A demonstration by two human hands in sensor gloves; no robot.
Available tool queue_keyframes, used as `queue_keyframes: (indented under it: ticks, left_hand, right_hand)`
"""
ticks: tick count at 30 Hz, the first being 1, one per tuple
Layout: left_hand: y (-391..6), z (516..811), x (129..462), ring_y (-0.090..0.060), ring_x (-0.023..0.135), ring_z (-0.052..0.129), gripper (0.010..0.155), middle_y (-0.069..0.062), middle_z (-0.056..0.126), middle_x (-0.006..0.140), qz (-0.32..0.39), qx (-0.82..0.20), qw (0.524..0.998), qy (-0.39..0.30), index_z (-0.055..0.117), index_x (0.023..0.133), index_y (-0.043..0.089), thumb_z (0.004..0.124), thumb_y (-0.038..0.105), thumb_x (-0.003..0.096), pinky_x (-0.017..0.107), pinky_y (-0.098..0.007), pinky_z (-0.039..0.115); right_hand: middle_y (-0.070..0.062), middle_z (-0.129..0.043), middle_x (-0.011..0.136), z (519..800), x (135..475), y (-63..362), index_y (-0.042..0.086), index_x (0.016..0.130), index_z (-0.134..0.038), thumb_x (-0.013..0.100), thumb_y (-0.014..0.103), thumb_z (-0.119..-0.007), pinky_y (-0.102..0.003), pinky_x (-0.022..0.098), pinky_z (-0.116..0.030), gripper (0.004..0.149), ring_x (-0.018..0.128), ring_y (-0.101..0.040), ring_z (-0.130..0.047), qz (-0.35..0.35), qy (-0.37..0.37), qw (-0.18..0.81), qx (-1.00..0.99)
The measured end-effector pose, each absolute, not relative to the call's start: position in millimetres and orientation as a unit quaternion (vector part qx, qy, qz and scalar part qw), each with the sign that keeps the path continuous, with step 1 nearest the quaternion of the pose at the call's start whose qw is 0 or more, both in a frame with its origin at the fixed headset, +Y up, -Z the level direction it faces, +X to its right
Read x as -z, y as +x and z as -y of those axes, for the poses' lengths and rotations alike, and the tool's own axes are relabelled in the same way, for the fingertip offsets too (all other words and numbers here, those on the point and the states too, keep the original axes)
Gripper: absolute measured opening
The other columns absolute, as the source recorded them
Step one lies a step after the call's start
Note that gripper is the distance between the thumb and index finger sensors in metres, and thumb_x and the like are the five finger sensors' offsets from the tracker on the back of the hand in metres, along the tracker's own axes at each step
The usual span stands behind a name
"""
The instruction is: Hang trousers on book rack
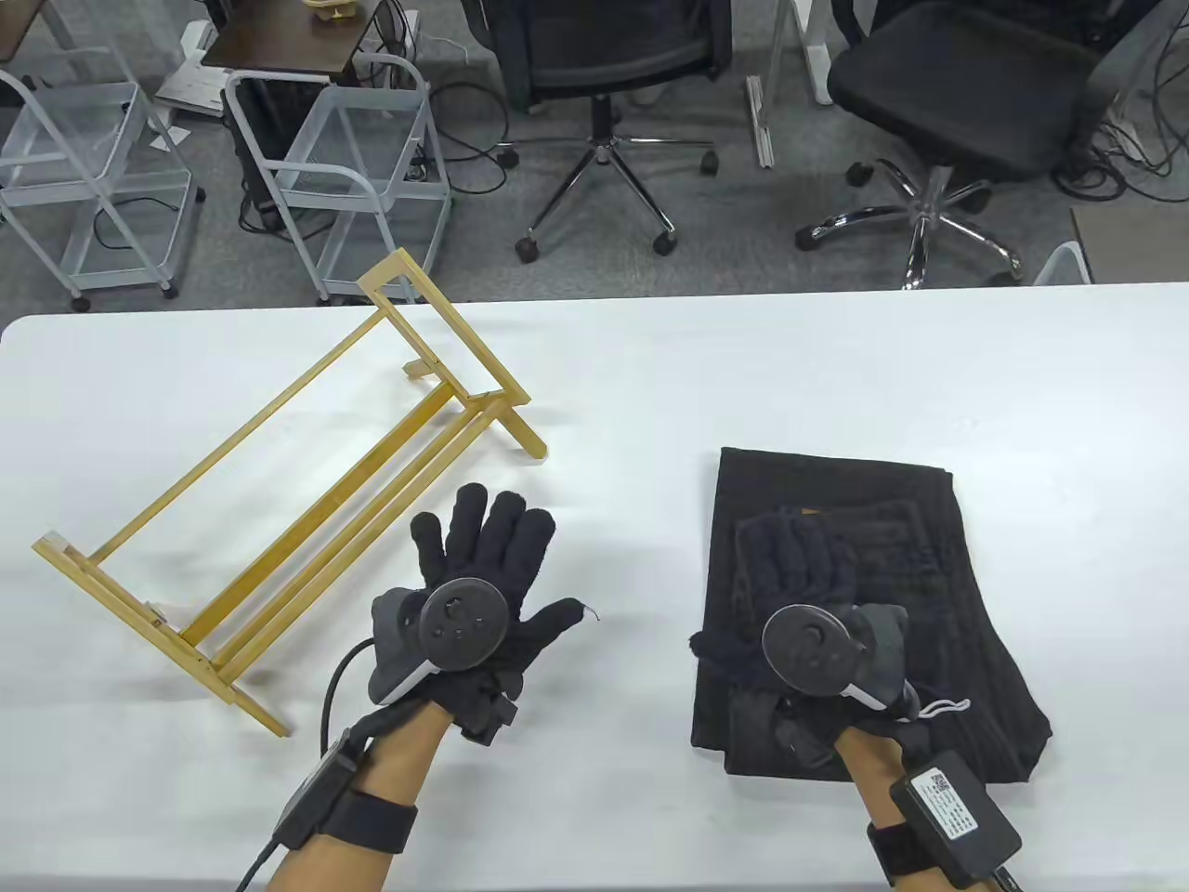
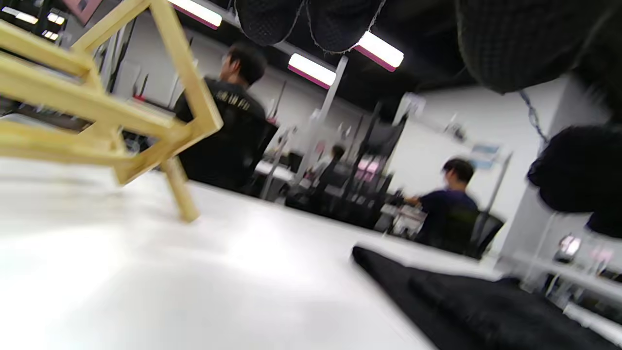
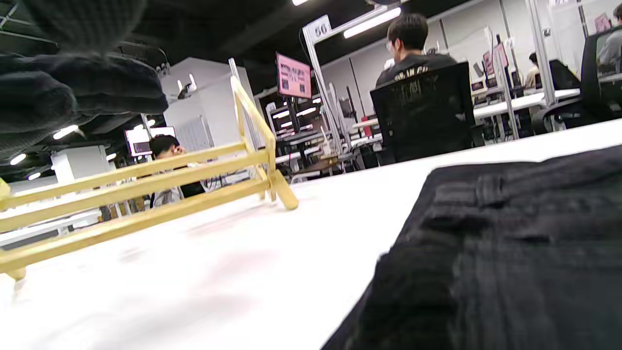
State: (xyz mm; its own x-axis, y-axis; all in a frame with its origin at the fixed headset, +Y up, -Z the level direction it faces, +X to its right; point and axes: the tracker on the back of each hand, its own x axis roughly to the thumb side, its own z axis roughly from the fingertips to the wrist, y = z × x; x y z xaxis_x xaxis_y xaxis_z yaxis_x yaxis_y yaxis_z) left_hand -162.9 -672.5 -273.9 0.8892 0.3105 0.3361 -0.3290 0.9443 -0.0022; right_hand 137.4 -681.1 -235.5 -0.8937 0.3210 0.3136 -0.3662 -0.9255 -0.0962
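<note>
- Trousers (image 1: 892, 557), black and folded into a rectangle, are lying flat on the right half of the white counter (image 1: 650, 372); waistband end with belt loops is showing in the right wrist view (image 3: 491, 187)
- Book rack (image 1: 279, 483), a yellow wooden frame of slats, is standing on the left half of the counter, angled diagonally, well apart from the trousers
- Right hand (image 1: 799, 595) is resting palm down on top of the folded trousers, fingers (image 1: 790, 544) stretched forward along the cloth; whether they are pinching any fabric I cannot tell, black glove on black cloth
- Left hand (image 1: 483, 585) is lying over bare counter between rack and trousers, just beside the rack's near slats, fingers (image 1: 492, 520) spread apart and gripping nothing
- Left wrist view is blurred; rack corner (image 2: 146, 121) and edge of trousers (image 2: 437, 291) are showing
- Beyond the counter's far edge: two black office chairs (image 1: 604, 56), white wire carts (image 1: 362, 177), cables on grey floor
</note>
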Motion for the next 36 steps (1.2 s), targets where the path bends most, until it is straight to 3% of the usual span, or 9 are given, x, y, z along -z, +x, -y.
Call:
queue_keyframes:
  ticks: [2, 15, 36]
  left_hand:
    - [-163.2, 680.3, 277.4, -0.034, 0.113, 0.014, 0.09, -0.002, 0.036, 0.12, 0.172, -0.144, 0.974, -0.029, 0.042, 0.107, 0.03, 0.073, 0.07, 0.0332, 0.07, -0.064, 0.006]
    - [-153.6, 664.7, 265.0, -0.035, 0.114, 0.021, 0.089, -0.004, 0.043, 0.12, 0.2, -0.176, 0.964, 0.02, 0.047, 0.106, 0.028, 0.075, 0.07, 0.0321, 0.071, -0.065, 0.01]
    - [-155.5, 671.1, 273.6, -0.036, 0.113, 0.021, 0.088, -0.004, 0.045, 0.119, 0.188, -0.169, 0.967, -0.007, 0.049, 0.106, 0.027, 0.075, 0.069, 0.0328, 0.071, -0.065, 0.01]
  right_hand:
    - [-0.027, -0.035, 0.108, 684.9, 236.6, 138.0, 0.004, 0.1, -0.03, 0.032, 0.068, -0.072, -0.081, 0.057, -0.039, 0.103, 0.095, -0.059, -0.041, 0.068, 0.149, 0.168, -0.972]
    - [-0.028, -0.038, 0.108, 687.9, 239.7, 140.4, 0.003, 0.1, -0.032, 0.032, 0.068, -0.073, -0.08, 0.057, -0.042, 0.103, 0.094, -0.06, -0.045, 0.047, 0.125, 0.16, -0.978]
    - [-0.029, -0.04, 0.107, 693.7, 258.0, 170.6, 0.001, 0.1, -0.035, 0.032, 0.065, -0.077, -0.081, 0.056, -0.039, 0.102, 0.093, -0.061, -0.044, 0.035, 0.018, 0.12, -0.992]
